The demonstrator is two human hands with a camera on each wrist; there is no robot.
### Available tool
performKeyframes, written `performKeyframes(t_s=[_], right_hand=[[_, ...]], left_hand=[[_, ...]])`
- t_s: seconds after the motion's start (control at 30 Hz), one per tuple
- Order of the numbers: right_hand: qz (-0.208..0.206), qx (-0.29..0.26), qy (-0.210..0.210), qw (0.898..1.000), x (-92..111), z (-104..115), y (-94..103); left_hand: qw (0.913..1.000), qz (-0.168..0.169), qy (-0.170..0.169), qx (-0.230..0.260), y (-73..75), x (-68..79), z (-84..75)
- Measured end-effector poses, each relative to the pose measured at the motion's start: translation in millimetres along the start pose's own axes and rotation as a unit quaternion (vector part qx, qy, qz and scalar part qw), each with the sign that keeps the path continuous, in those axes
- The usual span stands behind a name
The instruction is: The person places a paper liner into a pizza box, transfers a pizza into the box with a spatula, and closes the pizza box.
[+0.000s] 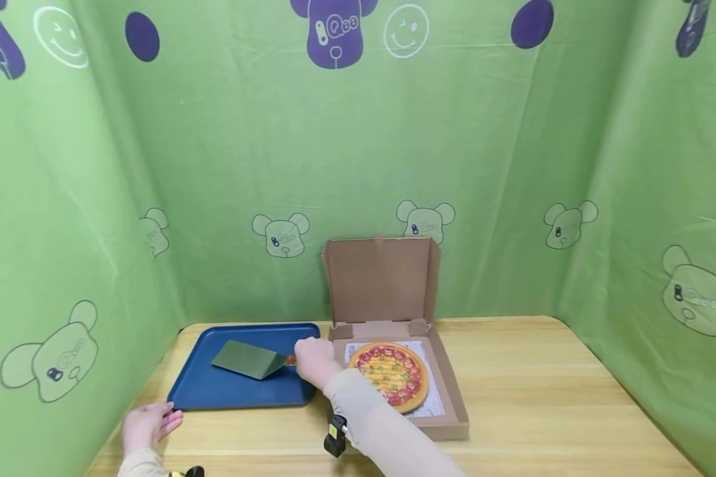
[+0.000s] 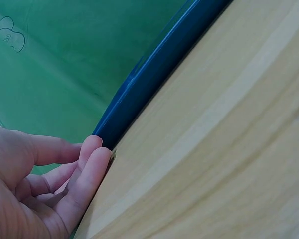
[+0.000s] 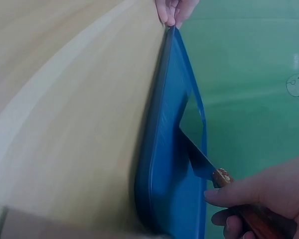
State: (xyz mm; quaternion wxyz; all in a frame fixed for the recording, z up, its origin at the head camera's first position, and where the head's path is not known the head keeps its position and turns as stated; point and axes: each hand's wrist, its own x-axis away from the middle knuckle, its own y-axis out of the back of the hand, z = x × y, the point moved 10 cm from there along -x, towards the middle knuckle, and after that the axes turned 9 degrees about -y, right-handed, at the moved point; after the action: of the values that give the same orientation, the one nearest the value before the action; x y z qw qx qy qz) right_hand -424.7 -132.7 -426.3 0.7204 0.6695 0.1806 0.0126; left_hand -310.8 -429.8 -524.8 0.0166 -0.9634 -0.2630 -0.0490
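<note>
The wide, flat spatula with a smooth metal blade and a reddish-brown wooden handle (image 1: 247,359) is located over the right-hand part of the dark blue rectangular tray with rounded corners and a raised rim (image 1: 199,384). The blade is shiny, broadens towards its straight left edge and bends near the neck. It reflects green in the head view; in the right wrist view, part of it also appears blue. The handle bears a pale, worn-looking patch at the blade end.

The bare right hand (image 1: 316,361) is closed around the handle. The bare left hand (image 1: 146,424) pinches the near left corner of the tray between thumb and fingertips.

To the right of the tray stands an open brown cardboard box (image 1: 378,281), lid raised at the far side. It contains a round pizza with red and yellow topping (image 1: 390,374) on a white printed sheet (image 1: 435,397).

In the head view the right hand hides most of the handle. The right wrist view shows more, but fingers cover part of it and the frame cuts off its end. Contact between blade and tray floor cannot be determined. The right forearm covers the box's near left part. Both wrist views crop the tray.
</note>
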Motion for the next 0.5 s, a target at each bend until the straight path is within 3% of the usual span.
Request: performKeyframes(t_s=[0.5], right_hand=[[-0.009, -0.017, 0.009, 1.000, -4.7, 14.9, -6.2]], left_hand=[[1.0000, 0.004, 0.007, -0.002, 0.0, -0.2, 0.5]])
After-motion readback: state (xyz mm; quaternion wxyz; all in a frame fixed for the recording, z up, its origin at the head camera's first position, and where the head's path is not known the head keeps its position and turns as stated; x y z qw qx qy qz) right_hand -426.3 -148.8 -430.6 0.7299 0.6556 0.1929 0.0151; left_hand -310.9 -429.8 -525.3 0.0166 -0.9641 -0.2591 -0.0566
